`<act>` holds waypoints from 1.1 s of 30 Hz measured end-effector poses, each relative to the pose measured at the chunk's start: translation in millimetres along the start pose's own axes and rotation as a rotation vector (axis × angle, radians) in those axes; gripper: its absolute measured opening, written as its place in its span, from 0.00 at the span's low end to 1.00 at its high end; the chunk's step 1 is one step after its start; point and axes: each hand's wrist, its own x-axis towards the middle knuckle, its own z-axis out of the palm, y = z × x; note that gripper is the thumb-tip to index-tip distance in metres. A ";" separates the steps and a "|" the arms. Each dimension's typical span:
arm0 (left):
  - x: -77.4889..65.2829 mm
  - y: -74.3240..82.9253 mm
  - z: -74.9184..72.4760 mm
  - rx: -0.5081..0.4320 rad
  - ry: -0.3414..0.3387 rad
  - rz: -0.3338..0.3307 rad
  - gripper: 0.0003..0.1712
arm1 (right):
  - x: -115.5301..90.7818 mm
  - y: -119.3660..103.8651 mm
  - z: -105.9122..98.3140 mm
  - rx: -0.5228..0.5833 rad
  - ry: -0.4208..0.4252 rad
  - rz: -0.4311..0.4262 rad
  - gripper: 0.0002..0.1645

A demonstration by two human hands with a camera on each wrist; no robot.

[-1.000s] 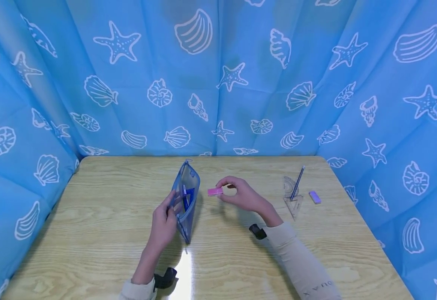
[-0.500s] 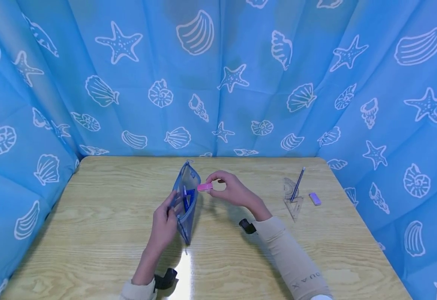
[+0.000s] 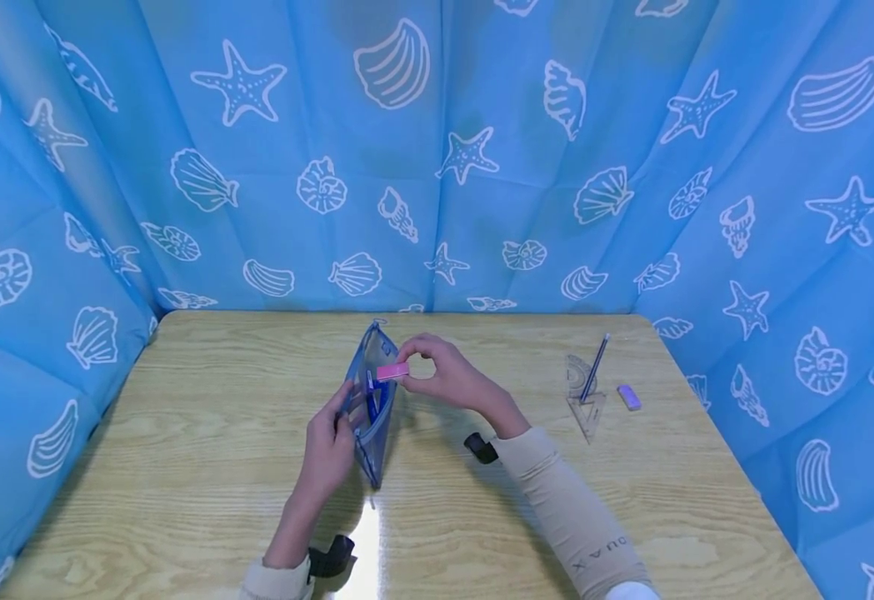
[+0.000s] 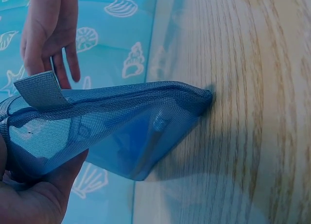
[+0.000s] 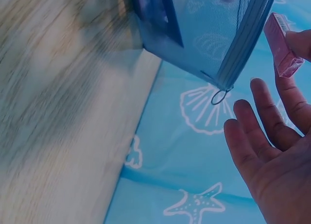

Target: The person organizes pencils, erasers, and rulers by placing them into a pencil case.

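My left hand (image 3: 329, 437) grips the near-left side of a blue mesh zip pencil pouch (image 3: 378, 450), which stands on the table with its mouth open. Blue items (image 3: 373, 404) show inside the pouch; one looks like a ruler or set square, but the mesh blurs them. Between thumb and index finger, my right hand (image 3: 455, 379) pinches a pink eraser (image 5: 282, 46), at the right edge of the pouch's mouth in the head view. The other fingers of that hand are spread in the right wrist view. In the left wrist view the eraser is hidden.
To the right on the wooden table (image 3: 219, 417) lie a clear protractor (image 3: 577, 373), a clear set square (image 3: 588, 412), a dark pencil (image 3: 596, 367) across them, and a purple eraser (image 3: 629, 397). A blue shell-print curtain (image 3: 437, 208) borders the table at the back and sides.
My right hand has moved left with the pink eraser, from beside the pouch to over its mouth. The left hand and pouch have stayed put.
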 end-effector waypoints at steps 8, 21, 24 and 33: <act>-0.3 1.0 -0.2 0.018 0.014 0.004 0.33 | 6.4 -7.1 7.1 -0.045 -0.007 -0.053 0.08; -1.2 2.3 -1.5 0.021 0.007 0.013 0.33 | 5.4 -23.2 14.6 -0.059 -0.101 0.015 0.11; -0.7 2.0 -1.7 0.009 0.006 0.012 0.33 | 3.0 -23.3 12.9 -0.048 -0.071 0.002 0.12; -1.4 1.7 -2.9 0.007 0.013 -0.005 0.33 | -16.4 -2.9 7.7 -0.007 0.094 -0.006 0.11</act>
